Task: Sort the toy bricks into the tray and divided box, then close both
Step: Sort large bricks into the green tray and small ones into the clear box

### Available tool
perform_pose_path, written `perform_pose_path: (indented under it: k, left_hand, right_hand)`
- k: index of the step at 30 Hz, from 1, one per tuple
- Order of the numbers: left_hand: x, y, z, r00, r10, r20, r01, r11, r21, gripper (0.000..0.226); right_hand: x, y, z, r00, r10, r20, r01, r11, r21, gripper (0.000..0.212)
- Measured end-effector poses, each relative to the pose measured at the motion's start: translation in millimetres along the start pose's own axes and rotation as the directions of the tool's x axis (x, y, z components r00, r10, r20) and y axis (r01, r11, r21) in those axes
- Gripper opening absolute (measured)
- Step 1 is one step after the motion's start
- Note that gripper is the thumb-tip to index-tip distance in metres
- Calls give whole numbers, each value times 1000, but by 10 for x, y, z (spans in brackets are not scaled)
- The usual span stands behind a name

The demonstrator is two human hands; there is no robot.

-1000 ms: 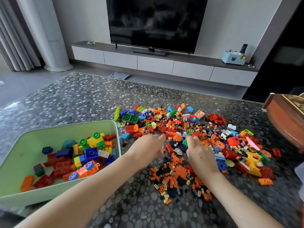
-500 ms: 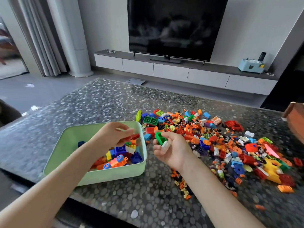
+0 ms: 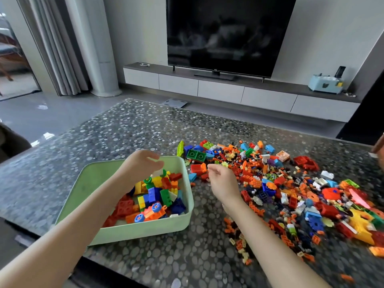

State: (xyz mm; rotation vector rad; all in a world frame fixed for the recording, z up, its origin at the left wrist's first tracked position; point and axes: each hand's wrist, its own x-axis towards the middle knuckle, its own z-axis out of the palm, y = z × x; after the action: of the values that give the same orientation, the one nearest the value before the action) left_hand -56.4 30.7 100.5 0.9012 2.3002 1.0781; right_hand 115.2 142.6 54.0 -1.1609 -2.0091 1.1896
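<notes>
Both hands hang above the table (image 3: 124,132) near the green tray (image 3: 145,229). My left hand (image 3: 139,165) is over the tray's far side, fingers spread loose and holding nothing, though motion blurs them. My right hand (image 3: 223,181) is just beside the tray's right rim, fingers lightly curled, with nothing that I can see in it. Large bricks (image 3: 158,196) fill the right half of the open tray. To the right, the loose pile of bricks (image 3: 291,183) is scattered across the table, mostly orange and red. Beyond the table stands a dark television (image 3: 224,32).
</notes>
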Motion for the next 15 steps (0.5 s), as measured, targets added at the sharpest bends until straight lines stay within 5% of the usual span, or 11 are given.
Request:
perform_pose_path:
  k: [4, 9, 12, 15]
  left_hand:
    - [100, 178, 169, 989, 145, -20, -125, 906, 405, 31]
    - [291, 280, 380, 956, 292, -28, -235, 818, 526, 34]
    - [454, 328, 538, 950, 310, 22, -274, 800, 534, 37]
    - [615, 408, 727, 949, 279, 145, -309, 734, 605, 38]
  right_hand:
    - [271, 197, 146, 946, -281, 164, 323, 869, -374, 47]
    - [528, 303, 352, 801, -457, 388, 596, 540, -594, 55]
    - [537, 386, 329, 756, -509, 410, 629, 395, -669, 47]
    - [464, 534, 142, 759, -481, 439, 634, 391, -667, 38]
